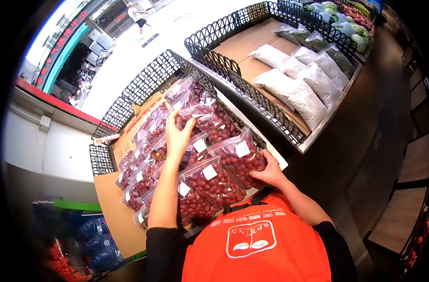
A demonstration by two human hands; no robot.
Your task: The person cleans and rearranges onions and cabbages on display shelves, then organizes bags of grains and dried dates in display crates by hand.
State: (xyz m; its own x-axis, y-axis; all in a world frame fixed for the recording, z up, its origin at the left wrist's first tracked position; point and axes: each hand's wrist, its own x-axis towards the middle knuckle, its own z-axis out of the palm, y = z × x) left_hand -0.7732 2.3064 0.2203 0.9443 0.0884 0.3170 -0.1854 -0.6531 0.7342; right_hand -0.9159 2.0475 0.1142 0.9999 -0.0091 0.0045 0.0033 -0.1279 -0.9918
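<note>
Clear bags of dark red dates with white labels lie in rows on cardboard inside a black-fenced display bin. Over the middle rows is my left hand, its thumb and fingers spread, fingertips at the bags; whether they press on one cannot be told. At the bin's right edge my right hand grips the lower right side of a labelled bag, thumb on its front. The fingers behind that bag are partly hidden.
Beyond, a second black-fenced bin holds white bags and green bags. Cabbages stand farther back. Bottled water packs sit low at left. Wooden shelves line the right. A person walks outside.
</note>
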